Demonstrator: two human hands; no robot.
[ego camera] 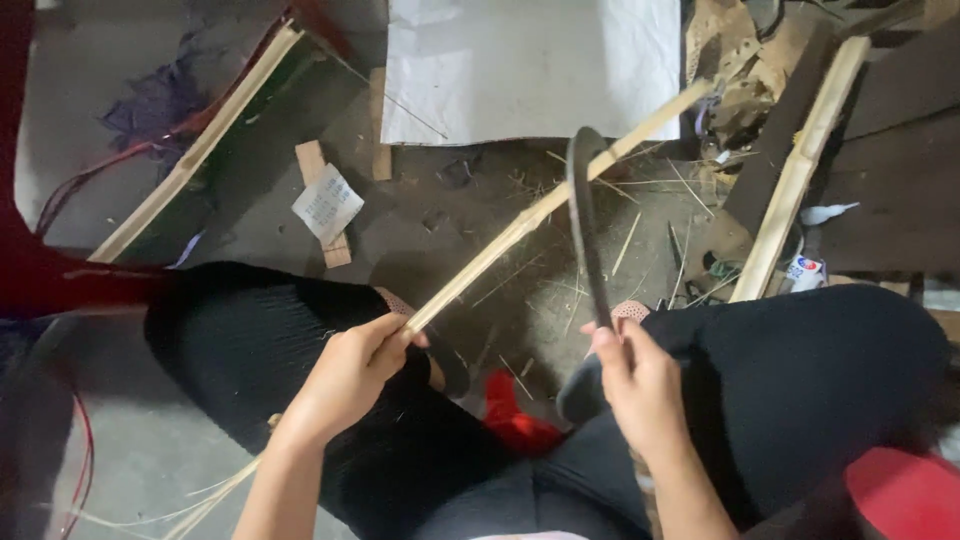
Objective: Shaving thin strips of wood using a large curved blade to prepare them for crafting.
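Now my left hand [350,375] is closed around the near end of a long pale bamboo strip [545,205], fingers wrapped snugly over it just above my left knee. My right hand [640,385] is clenched on the handle of a dark curved blade [582,215], which rises from my fist and arcs over at the top. From my left grip the strip runs up and away to the right, its long axis slanting toward the white sheet [530,65] at the far side, and it crosses the blade near the blade's upper curve; the two look to be touching there, though I cannot tell how firmly. So the strip's held end lies by my left hand, while its middle stretch is nearer the right, meeting the blade well out from both fists. Below the hands are my black-trousered knees [800,370], with a red scrap [510,415] between them. Outward on the gritty floor [470,215] lie slivers and shavings, a split bamboo length [800,165] at right, another long slat [195,150] at left, and a small white packet [327,203].
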